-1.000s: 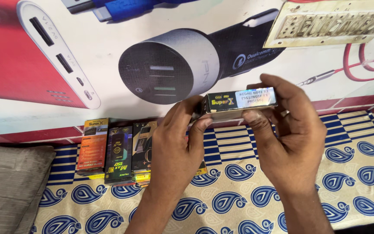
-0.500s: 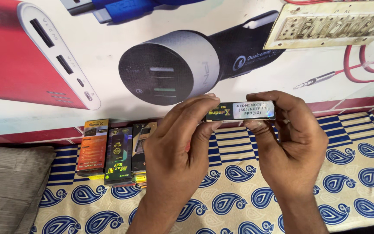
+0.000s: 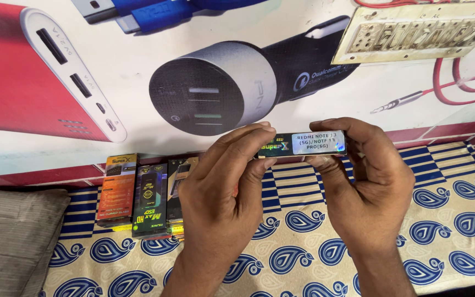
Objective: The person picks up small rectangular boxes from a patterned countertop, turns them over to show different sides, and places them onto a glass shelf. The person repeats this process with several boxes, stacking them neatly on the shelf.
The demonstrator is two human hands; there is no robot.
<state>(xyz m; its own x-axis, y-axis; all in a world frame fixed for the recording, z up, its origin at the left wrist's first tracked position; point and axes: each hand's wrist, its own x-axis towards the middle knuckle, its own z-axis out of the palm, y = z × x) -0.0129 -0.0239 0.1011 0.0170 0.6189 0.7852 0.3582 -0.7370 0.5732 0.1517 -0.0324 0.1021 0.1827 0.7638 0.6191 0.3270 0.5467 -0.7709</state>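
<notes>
Your left hand [image 3: 221, 203] and right hand [image 3: 366, 190] pinch a slim box [image 3: 302, 145] edge-on, fingers clamped at its ends, packs [image 3: 144, 192] probably stacked behind.

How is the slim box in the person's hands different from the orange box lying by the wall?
The slim box is held in the air, edge-on to the camera, by the left hand and right hand; the orange box lies flat on the patterned cloth in a row with other boxes. The slim box shows a dark edge with a pale shiny label; the orange box shows its broad orange face. Both look like flat retail packages.
</notes>
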